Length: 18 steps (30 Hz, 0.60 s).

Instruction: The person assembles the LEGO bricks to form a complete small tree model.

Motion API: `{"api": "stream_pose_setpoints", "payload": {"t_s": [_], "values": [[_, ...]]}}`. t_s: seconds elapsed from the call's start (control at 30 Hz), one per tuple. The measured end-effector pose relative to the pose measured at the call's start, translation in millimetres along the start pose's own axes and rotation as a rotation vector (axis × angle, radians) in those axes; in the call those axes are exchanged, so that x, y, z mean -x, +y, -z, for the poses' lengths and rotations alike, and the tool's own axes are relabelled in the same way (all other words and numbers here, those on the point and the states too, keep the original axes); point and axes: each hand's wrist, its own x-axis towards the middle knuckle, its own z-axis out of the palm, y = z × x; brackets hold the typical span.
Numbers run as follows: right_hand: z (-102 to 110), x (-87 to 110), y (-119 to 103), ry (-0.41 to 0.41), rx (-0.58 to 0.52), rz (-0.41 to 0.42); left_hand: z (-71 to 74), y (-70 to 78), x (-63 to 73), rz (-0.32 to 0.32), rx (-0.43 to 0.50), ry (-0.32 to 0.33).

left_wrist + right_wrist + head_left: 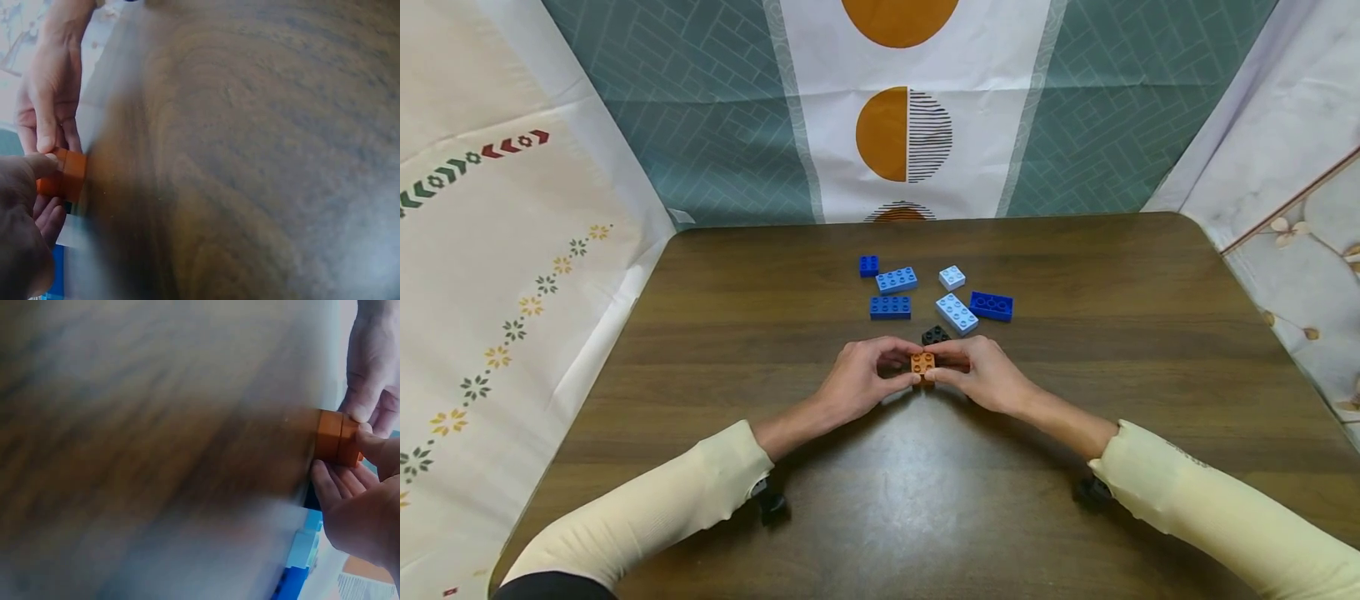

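Observation:
Two orange bricks (922,364), one stacked on the other, stand on the table in the middle of the head view. The seam between the stacked bricks (331,437) shows in the right wrist view. From the left side, my left hand (867,377) pinches the stack between thumb and fingers. My right hand (988,372) pinches it from the opposite side, with the thumbs close together on the near face. Just behind the fingers lies a black brick (934,335), partly hidden by the right hand.
Beyond the hands lie a medium blue brick (891,308), a lighter blue brick (897,280), a small dark blue brick (868,266), a small pale blue brick (952,277), a long pale blue brick (957,313) and a dark blue brick on its side (991,306). Cloths hang around the wooden table (910,500).

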Motion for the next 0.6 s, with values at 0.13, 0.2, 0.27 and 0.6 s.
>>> {"api": "stream_pose_setpoints", "payload": {"t_s": [0.13,0.2,0.27,0.6], "values": [[0.6,2.9,3.4,0.015,0.016,0.025,-2.0,2.2,0.6,-0.008,-0.002,0.001],[0.6,3.2,3.5,0.017,0.016,0.014,-1.8,2.6,1.0,-0.011,-0.006,0.0],[1.0,3.5,2.9,0.015,0.02,0.013,-2.0,2.5,0.9,-0.014,-0.007,-0.001],[2.0,1.7,-1.4,-0.002,0.057,0.015,-3.7,-1.4,2.0,-0.015,-0.042,0.024]]}}
